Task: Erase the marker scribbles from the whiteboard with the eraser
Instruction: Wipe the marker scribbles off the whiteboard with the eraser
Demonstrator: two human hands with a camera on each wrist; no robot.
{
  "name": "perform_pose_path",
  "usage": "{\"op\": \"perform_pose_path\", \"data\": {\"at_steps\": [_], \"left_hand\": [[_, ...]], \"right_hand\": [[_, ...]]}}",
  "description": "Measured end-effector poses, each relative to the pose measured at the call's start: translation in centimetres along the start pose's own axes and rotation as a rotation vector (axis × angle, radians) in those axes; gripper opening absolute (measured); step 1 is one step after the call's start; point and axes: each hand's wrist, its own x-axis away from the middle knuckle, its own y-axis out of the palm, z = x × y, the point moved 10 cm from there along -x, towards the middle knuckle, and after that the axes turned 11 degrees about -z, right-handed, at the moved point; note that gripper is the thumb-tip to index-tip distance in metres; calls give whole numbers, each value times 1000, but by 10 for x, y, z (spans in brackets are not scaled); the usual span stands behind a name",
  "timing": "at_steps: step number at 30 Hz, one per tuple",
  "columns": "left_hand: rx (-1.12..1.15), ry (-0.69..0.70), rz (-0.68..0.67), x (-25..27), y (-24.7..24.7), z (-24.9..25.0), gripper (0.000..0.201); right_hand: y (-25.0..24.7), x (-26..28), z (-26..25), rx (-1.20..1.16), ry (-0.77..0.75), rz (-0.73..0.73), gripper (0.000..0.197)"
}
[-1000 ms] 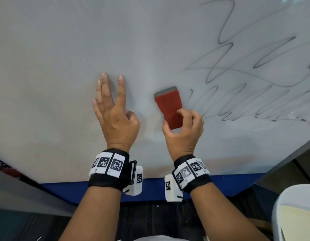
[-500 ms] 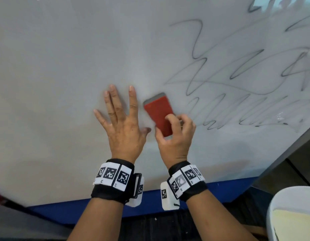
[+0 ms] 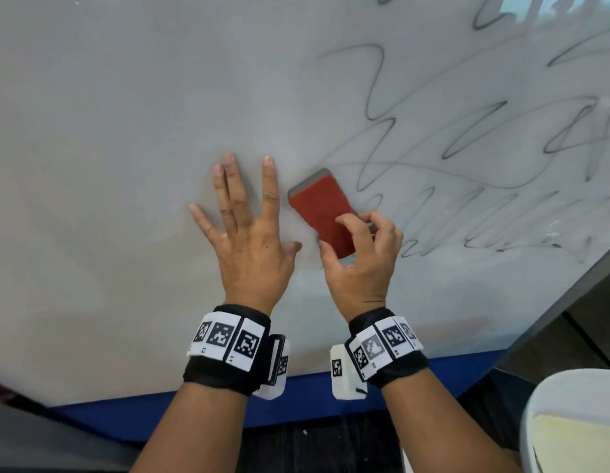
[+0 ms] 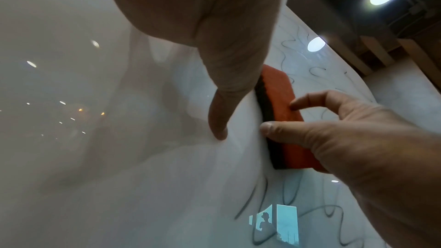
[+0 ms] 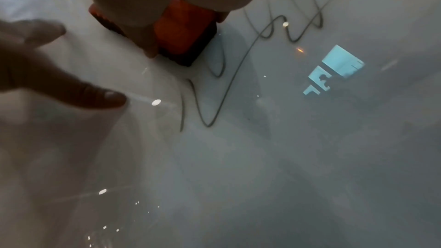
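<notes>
A red-backed eraser [image 3: 320,208] with a grey felt edge lies flat against the whiteboard [image 3: 126,114]. My right hand [image 3: 358,254] pinches its lower end between thumb and curled fingers; the eraser [image 4: 284,112] and that grip also show in the left wrist view, and the eraser [image 5: 186,31] shows in the right wrist view. Black marker scribbles [image 3: 467,172] cover the board to the right of the eraser. My left hand [image 3: 249,230] presses flat on the board just left of the eraser, fingers spread and straight.
A blue strip [image 3: 296,401] runs along the board's lower edge. The board's dark right edge [image 3: 570,285] slants down to the lower right. A white chair or bin [image 3: 576,421] stands at the bottom right. The board's left part carries no marks.
The left hand has gone from partly folded to fully spread flat on the board. The eraser has tilted further left while the right hand keeps hold of it. The view has shifted right along the board.
</notes>
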Motion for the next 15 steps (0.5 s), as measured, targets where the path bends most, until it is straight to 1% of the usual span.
{"op": "perform_pose_path", "data": {"at_steps": [2, 4, 6, 9, 10, 13, 15], "left_hand": [[-20, -8, -14, -3, 0, 1, 138], [-41, -13, -26, -3, 1, 1, 139], [-45, -19, -26, -1, 1, 0, 138], [-48, -30, -18, 0, -1, 3, 136], [-44, -34, -16, 0, -2, 3, 135], [-35, -51, -9, 2, -1, 3, 133], [-28, -58, -5, 3, -1, 6, 131]], "right_hand": [[-12, -5, 11, -36, 56, 80, 48], [-12, -3, 15, -55, 101, 107, 49], [-1, 5, 10, -58, 115, 60, 49], [9, 10, 5, -6, 52, -82, 47], [5, 8, 10, 4, 57, -77, 46], [-20, 2, 35, -68, 168, 89, 48], [-20, 5, 37, -95, 204, 123, 49]]}}
